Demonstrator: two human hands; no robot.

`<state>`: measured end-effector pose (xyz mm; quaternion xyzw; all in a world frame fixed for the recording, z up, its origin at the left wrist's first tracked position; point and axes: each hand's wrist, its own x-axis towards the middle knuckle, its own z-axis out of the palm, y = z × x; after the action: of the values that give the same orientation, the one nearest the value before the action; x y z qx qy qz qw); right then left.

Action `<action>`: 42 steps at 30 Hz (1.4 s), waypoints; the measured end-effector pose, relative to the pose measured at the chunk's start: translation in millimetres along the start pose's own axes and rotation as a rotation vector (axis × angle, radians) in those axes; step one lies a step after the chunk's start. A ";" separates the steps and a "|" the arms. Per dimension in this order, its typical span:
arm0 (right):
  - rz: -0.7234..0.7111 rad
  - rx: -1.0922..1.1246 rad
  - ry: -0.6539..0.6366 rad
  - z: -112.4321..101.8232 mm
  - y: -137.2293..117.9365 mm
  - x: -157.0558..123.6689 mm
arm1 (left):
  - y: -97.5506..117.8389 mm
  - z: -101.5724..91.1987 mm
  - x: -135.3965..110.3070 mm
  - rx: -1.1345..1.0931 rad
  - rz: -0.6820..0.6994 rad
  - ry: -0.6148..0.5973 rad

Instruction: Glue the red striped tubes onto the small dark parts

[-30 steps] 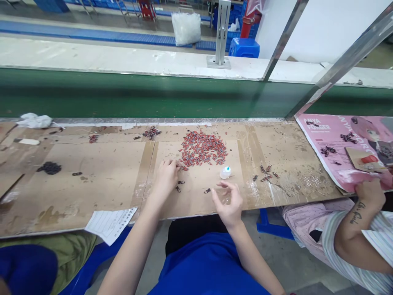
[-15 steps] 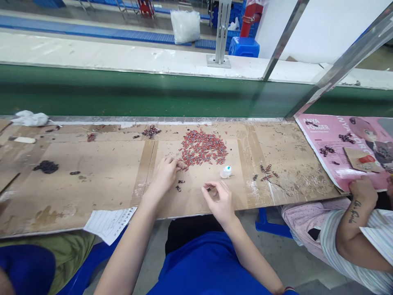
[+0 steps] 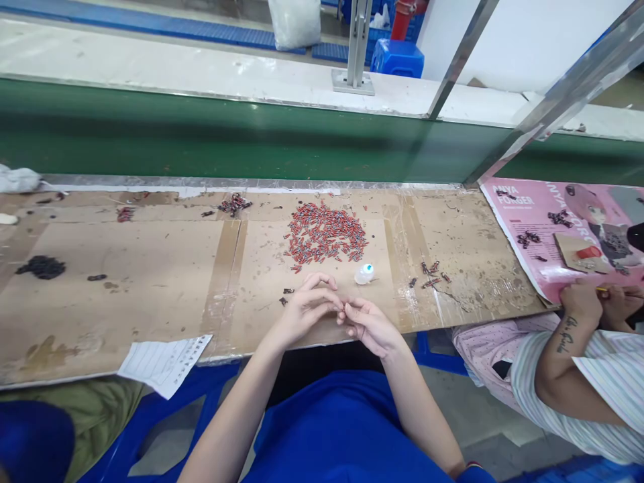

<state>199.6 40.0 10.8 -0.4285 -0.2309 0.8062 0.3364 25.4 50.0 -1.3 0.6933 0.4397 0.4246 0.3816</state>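
Note:
My left hand (image 3: 310, 307) and my right hand (image 3: 371, 326) meet over the front edge of the cardboard-covered table, fingertips pinched together. Whatever lies between those fingertips is too small and covered to name. Just beyond them spreads a pile of small red pieces with grey metallic parts (image 3: 327, 233). A small translucent bottle with a blue tip (image 3: 364, 273) stands beyond my right hand. Left of my left hand lie two small dark pieces (image 3: 286, 296).
Small dark-and-red pieces (image 3: 431, 274) lie to the right, a black heap (image 3: 42, 267) to the left. A paper sheet (image 3: 164, 362) overhangs the front edge. On the right, a co-worker's hands (image 3: 583, 302) rest by a pink poster (image 3: 533, 261). A green panel (image 3: 211, 141) runs behind.
My left hand has left the near edge of the red pile and come toward me, to the right. It now meets my right hand at the fingertips. The view has shifted slightly.

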 end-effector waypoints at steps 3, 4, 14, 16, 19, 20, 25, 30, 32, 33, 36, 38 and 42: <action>0.037 -0.033 0.017 -6.0 -0.8 -2.8 | -1.5 3.6 -0.7 0.023 -0.015 -0.028; 0.017 -0.060 0.033 -7.1 -0.3 -2.7 | -2.5 4.9 -2.5 0.055 -0.025 -0.018; -0.410 -0.389 0.414 -5.1 21.5 9.7 | -20.4 29.5 -30.7 0.410 -0.197 0.164; -0.430 -0.395 0.427 -1.6 24.2 9.0 | -15.5 31.8 -28.9 0.322 -0.259 0.167; -0.444 -0.362 0.437 3.5 24.6 6.3 | -4.6 31.6 -25.1 0.113 -0.383 0.158; -0.448 -0.339 0.439 4.9 24.0 5.5 | -0.9 31.0 -24.2 0.039 -0.418 0.158; -0.408 -0.193 0.399 9.4 20.0 4.2 | 13.2 29.3 -23.0 -0.203 -0.482 0.209; -0.408 -0.171 0.402 10.1 17.6 2.0 | 19.3 29.7 -22.2 -0.345 -0.517 0.242; -0.414 -0.170 0.399 10.1 16.1 -0.1 | 21.3 29.3 -21.7 -0.398 -0.533 0.243; -0.416 -0.168 0.397 10.3 15.3 -1.3 | 22.4 29.1 -21.5 -0.416 -0.539 0.240; -0.427 -0.167 0.402 11.5 13.1 -4.6 | 25.6 28.5 -21.4 -0.425 -0.537 0.240; -0.443 -0.173 0.407 12.8 12.4 -6.4 | 27.9 28.6 -21.5 -0.407 -0.523 0.247; -0.496 -0.179 0.400 15.5 13.1 -9.1 | 33.8 28.9 -22.1 -0.366 -0.490 0.261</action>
<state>185.6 23.2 15.3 -0.5367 -0.3275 0.5761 0.5223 56.3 13.9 13.6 0.4268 0.5548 0.4775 0.5311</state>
